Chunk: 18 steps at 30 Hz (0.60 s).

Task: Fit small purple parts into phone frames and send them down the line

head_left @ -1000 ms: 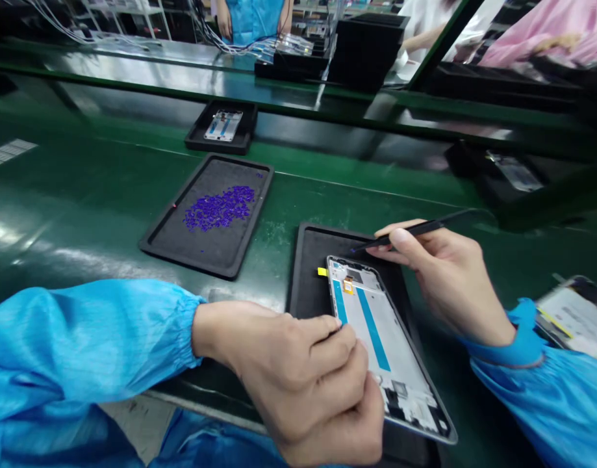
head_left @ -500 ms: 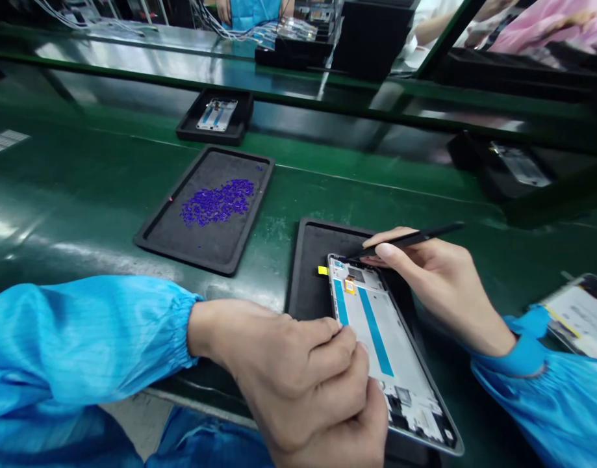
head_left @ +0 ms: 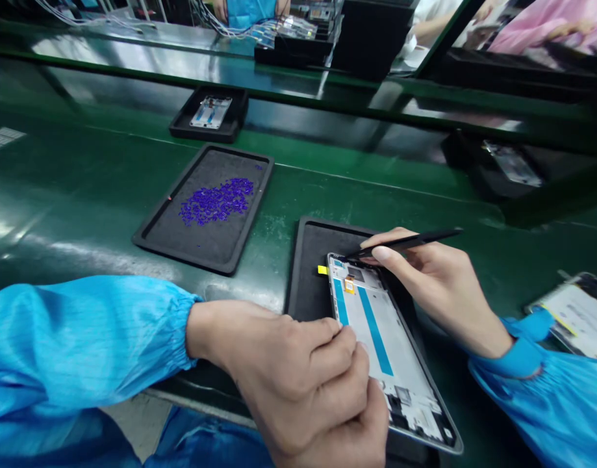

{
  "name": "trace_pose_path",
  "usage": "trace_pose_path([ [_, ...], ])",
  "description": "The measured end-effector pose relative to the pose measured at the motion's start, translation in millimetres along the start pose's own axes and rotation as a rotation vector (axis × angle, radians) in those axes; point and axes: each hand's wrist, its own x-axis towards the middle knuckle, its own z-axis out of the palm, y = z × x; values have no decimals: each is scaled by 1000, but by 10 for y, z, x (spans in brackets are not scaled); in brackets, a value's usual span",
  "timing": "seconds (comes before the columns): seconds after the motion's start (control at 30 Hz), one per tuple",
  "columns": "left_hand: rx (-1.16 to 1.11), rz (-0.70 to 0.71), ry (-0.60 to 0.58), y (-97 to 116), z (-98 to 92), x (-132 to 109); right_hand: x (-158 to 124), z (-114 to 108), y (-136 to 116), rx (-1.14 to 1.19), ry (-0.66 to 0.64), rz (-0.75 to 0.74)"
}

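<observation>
A silver phone frame (head_left: pixel 398 338) with two blue adhesive strips and a small orange flex connector lies tilted over a black tray (head_left: pixel 310 286). My left hand (head_left: pixel 308 383) is closed at its left edge, its fingers curled over the side and hiding part of it. My right hand (head_left: pixel 439 279) pinches a slim black tool, which looks like tweezers (head_left: pixel 410 241). The tool's tip is at the top end of the frame, near a black part; whether it grips anything is too small to tell. A yellow tab (head_left: pixel 322 270) sticks out at the upper left edge.
Left of centre, another black tray (head_left: pixel 191 250) holds many tiny purple pieces (head_left: pixel 217 201). Behind it, a smaller black tray (head_left: pixel 181 127) carries a phone frame. One more tray (head_left: pixel 466 166) stands back right. A phone with a white panel (head_left: pixel 581 312) lies far right. People work beyond the ledge.
The small back tray and the back-right tray have shifted slightly left. Both hands, the tool and the phone frame stay almost where they were.
</observation>
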Motion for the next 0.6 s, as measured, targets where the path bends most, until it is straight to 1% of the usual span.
trace_pose_path([
  [0.13,-12,-13,5,18,5,3,-7,-15,-5,-13,-7,-41],
  [0.2,-21,-50,-1,38,6,11,-15,-26,-1,-6,-1,-32],
  [0.37,-36,-138,-12,77,-4,40,-21,-49,17,113,-11,114],
  [0.43,-46,-138,-16,87,-4,48,-17,-51,19,122,-30,138],
  [0.6,-59,-169,2,113,11,49,2,-42,5,33,-36,86],
])
